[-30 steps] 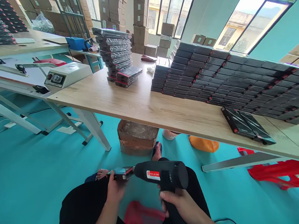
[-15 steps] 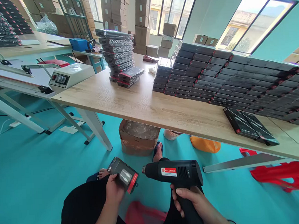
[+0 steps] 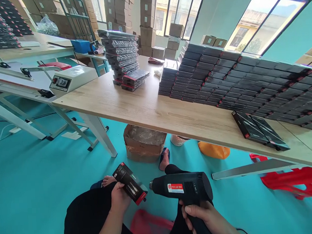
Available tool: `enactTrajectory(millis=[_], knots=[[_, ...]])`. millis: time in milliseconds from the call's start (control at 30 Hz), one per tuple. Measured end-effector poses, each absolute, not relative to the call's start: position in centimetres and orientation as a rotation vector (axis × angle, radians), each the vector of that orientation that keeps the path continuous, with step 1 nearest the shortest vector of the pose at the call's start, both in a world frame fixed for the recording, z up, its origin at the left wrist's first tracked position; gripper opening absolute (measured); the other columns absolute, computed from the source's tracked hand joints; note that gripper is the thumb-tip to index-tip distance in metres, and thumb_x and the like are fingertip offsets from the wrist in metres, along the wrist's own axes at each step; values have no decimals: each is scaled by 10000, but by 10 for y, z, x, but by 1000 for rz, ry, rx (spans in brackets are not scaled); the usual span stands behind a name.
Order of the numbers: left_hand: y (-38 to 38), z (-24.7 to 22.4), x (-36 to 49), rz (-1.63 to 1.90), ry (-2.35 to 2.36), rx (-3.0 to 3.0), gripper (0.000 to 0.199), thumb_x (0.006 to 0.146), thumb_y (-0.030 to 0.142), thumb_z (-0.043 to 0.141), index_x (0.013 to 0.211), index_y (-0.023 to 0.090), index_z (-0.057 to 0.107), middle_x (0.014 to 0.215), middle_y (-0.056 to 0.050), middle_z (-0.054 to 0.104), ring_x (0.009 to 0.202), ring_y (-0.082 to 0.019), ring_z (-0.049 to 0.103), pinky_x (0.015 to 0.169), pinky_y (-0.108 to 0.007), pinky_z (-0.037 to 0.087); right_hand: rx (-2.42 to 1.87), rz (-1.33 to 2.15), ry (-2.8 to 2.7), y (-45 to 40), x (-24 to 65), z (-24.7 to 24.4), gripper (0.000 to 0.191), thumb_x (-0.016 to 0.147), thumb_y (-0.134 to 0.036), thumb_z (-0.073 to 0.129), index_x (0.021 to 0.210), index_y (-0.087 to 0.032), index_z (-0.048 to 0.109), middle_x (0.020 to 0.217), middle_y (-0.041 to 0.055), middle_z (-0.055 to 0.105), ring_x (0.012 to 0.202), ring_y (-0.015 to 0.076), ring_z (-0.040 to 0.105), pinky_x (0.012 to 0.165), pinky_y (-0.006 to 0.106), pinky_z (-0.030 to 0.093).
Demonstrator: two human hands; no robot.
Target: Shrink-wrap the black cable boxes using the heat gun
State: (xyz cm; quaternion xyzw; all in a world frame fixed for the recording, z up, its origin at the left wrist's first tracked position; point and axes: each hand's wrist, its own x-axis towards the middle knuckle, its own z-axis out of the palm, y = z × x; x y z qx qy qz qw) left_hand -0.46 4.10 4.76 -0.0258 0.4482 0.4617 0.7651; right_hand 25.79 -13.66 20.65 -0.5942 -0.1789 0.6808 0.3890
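Left hand point(image 3: 120, 198): grasping black-and-red box point(image 3: 130, 184) by its near side, thumb on top, probably to leave the far end exposed.
Box spot: tilted, held over the floor point(image 3: 57, 162), red end just beside the nozzle point(image 3: 151, 185).
Right hand point(image 3: 199, 214): wrapped round heat gun point(image 3: 174, 182) grip, likely to aim the nozzle boxward.
Gun: matte black, metal tip.
Tabletop point(image 3: 145, 109): pale woodgrain; glossy black boxes point(image 3: 234, 80) stacked like bricks, presumably to save space; crinkly film-wrapped stack point(image 3: 120, 51) opposite.
Carton point(image 3: 144, 150): brown cardboard, crumpled clear film point(image 3: 146, 134) inside.
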Motion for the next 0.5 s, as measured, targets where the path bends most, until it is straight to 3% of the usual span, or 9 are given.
enactTrajectory(millis=[100, 167, 333, 400, 500], knots=[[40, 43, -2, 990, 954, 7, 151, 564, 98, 563, 671, 172, 639, 609, -37, 658, 675, -263, 693, 735, -422, 590, -1494, 1882, -536, -138, 258, 202, 445, 657, -499, 807, 851, -110, 710, 696, 63, 665, 597, 160, 592, 552, 286, 444], [39, 41, 0, 986, 978, 55, 132, 554, 95, 569, 638, 178, 627, 562, -13, 618, 675, -263, 686, 734, -409, 579, -1541, 1801, -524, -136, 258, 196, 466, 661, -510, 801, 890, -116, 708, 671, 48, 652, 583, 160, 579, 552, 291, 445], [37, 39, 8, 968, 1168, 444, 237, 555, 35, 633, 740, 158, 718, 664, -8, 696, 630, -185, 625, 625, -266, 499, -1471, 1560, -347, -125, 256, 194, 488, 685, -509, 802, 969, -130, 686, 758, 46, 664, 561, 148, 573, 484, 275, 439], [37, 37, 10, 930, 1235, 609, 300, 553, 4, 651, 776, 183, 739, 730, -9, 721, 733, -204, 662, 700, -267, 516, -1411, 1588, -360, -121, 252, 202, 453, 708, -480, 803, 968, -127, 690, 774, 51, 674, 568, 145, 586, 484, 266, 444], [39, 32, 12, 909, 1321, 878, 317, 547, 2, 678, 737, 248, 742, 811, -20, 728, 955, -282, 673, 936, -382, 521, -1395, 1636, -438, -114, 245, 212, 444, 713, -462, 799, 982, -126, 693, 766, 48, 681, 559, 141, 593, 495, 267, 454]])
